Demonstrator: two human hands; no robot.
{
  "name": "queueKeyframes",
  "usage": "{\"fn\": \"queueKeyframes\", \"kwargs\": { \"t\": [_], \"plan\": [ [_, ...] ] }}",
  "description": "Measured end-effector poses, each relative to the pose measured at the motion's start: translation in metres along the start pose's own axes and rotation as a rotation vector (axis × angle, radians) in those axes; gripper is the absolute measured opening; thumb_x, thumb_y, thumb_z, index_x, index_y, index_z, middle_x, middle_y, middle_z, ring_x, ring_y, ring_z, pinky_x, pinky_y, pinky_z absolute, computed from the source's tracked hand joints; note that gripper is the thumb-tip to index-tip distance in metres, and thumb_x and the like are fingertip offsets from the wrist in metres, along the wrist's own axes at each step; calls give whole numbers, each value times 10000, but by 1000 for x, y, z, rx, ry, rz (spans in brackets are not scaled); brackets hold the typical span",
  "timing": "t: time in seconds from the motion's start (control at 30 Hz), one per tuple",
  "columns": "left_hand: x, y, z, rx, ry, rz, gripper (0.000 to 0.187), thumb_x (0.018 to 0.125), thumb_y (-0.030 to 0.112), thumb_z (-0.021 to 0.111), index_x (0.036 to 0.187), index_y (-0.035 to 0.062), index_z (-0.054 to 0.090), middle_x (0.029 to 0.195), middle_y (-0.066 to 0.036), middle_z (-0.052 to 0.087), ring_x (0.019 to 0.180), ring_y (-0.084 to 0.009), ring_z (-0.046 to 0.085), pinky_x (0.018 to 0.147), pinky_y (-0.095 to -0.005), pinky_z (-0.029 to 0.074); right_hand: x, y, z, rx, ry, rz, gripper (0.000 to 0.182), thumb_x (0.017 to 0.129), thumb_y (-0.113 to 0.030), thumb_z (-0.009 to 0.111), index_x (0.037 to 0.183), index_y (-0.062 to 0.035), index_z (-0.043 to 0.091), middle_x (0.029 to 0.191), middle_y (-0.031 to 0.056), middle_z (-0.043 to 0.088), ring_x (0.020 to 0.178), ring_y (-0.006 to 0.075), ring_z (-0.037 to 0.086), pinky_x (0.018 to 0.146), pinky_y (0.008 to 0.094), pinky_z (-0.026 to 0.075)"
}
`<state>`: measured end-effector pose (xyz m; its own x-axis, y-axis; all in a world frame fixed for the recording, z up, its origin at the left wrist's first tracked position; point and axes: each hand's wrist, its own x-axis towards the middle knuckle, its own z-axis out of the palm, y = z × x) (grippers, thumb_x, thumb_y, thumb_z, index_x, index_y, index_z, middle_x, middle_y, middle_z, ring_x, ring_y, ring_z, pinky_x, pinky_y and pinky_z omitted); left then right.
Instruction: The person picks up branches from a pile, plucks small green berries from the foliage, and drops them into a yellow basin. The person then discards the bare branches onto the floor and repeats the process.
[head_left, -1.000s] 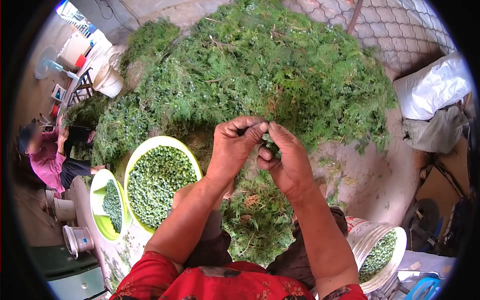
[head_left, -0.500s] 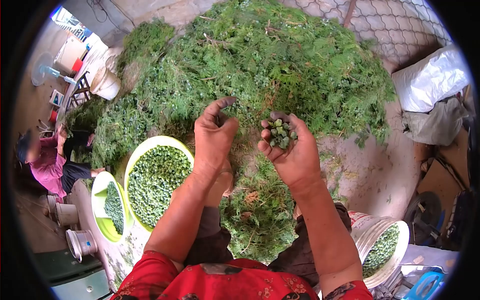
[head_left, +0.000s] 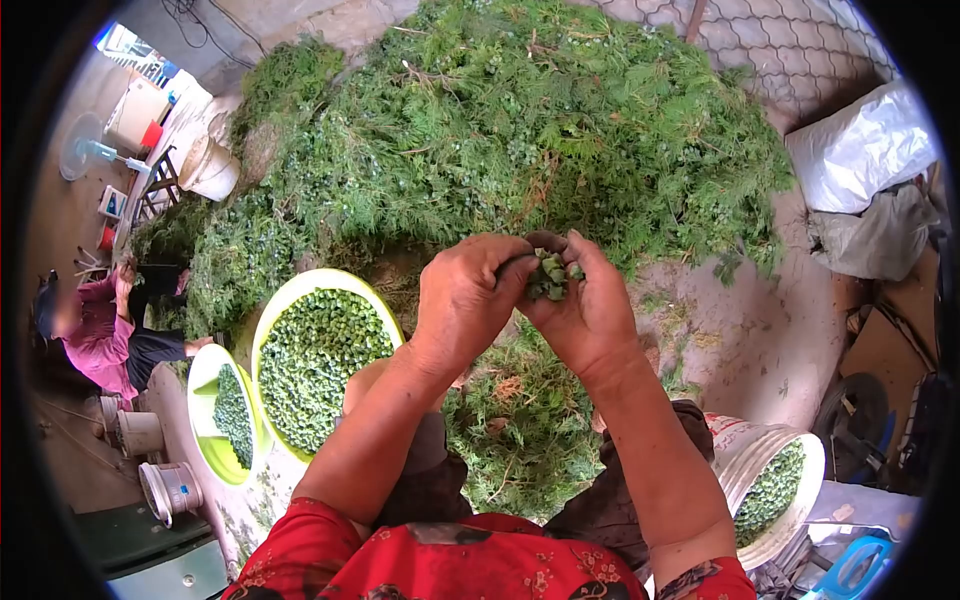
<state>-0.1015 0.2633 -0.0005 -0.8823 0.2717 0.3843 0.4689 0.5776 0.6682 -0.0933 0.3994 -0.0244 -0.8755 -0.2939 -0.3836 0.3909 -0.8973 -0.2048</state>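
Observation:
Cupped in my right hand [head_left: 590, 305] is a small heap of green cones [head_left: 550, 276], its fingers curled around them. My left hand [head_left: 470, 300] meets it from the left, thumb and fingers pressed together at the edge of the heap. What those left fingertips pinch, if anything, is hidden. Both hands are above a litter of cut green sprigs [head_left: 520, 430] between my legs. Just beyond them spreads a large pile of conifer branches [head_left: 560, 130] bearing bluish-green cones.
To the left stand a yellow-green tub [head_left: 268, 315] full of cones and a smaller tilted basin [head_left: 205, 440] partly filled. A white bucket [head_left: 740, 460] of cones leans at right. Another person [head_left: 100, 325] sits far left. White sacks [head_left: 860, 150] lie at right.
My left hand has moved right and slightly down, from apart to touching my right hand at the cones. The right hand has stayed nearly in place with its cones.

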Motion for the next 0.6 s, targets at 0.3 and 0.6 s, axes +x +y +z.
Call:
{"fn": "queueKeyframes", "kwargs": {
  "t": [0.3, 0.6],
  "plan": [
    [2, 7, -8, -638, -45, -427, 75, 872, 66, 577, 874, -7, 592, 704, -28, 605, 622, -70, 570, 567, -208, 468, -10, -4, 16, -209, 60, 24, 224, 835, -257, 627, 953, -82, 549, 871, 32, 563, 766, 163, 554, 637, 351, 492],
    [9, -8, -16, -261, 381, -346, 77, 860, 76, 597, 866, 0, 581, 693, 43, 498, 619, -35, 399, 536, -186, 351, -8, -5, 6, -235, -19, -49, 173, 872, -213, 586, 910, -54, 532, 792, 43, 543, 643, 148, 527, 559, 303, 478]
  ]
}}
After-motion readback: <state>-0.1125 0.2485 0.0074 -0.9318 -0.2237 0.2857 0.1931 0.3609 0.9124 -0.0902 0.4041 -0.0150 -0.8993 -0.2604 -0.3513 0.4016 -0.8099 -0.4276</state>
